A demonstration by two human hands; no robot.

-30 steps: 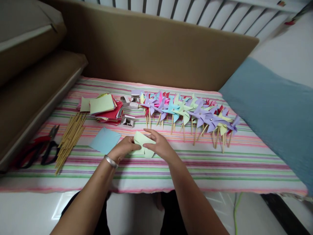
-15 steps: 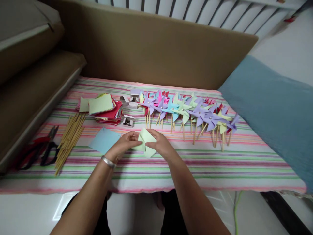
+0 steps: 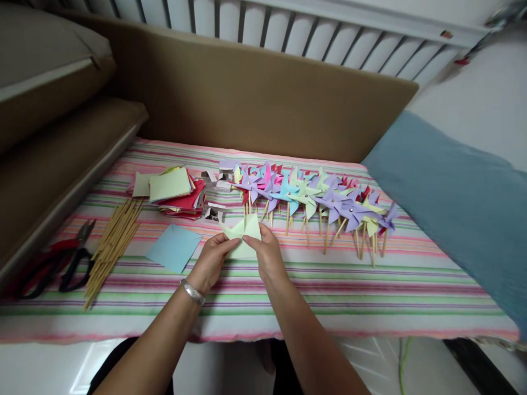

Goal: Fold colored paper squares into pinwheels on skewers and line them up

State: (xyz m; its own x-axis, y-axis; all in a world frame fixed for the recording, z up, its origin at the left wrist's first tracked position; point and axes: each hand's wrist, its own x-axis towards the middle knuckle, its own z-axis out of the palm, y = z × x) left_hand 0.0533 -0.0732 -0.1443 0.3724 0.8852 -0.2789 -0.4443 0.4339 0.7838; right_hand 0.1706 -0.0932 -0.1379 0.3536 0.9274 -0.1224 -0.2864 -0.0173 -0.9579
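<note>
Both my hands hold a pale green paper square (image 3: pixel 244 237) just above the striped cloth (image 3: pixel 329 285), its corners folded inward. My left hand (image 3: pixel 211 262), with a silver bangle at the wrist, pinches the left side. My right hand (image 3: pixel 267 255) pinches the middle and right side. A light blue paper square (image 3: pixel 173 247) lies flat just left of my left hand. A small open box of pins (image 3: pixel 214 212) sits right behind the green paper.
A row of finished paper pinwheels on sticks (image 3: pixel 313 197) runs from centre to right. A stack of coloured paper squares (image 3: pixel 175 189), a bundle of wooden sticks (image 3: pixel 110 246) and red-and-black scissors (image 3: pixel 57 262) lie at left. A blue cushion (image 3: pixel 457 192) borders the right.
The green paper has been lifted off the cloth and its flaps drawn up toward the middle between my fingers. My view has tilted slightly, shifting the scene down.
</note>
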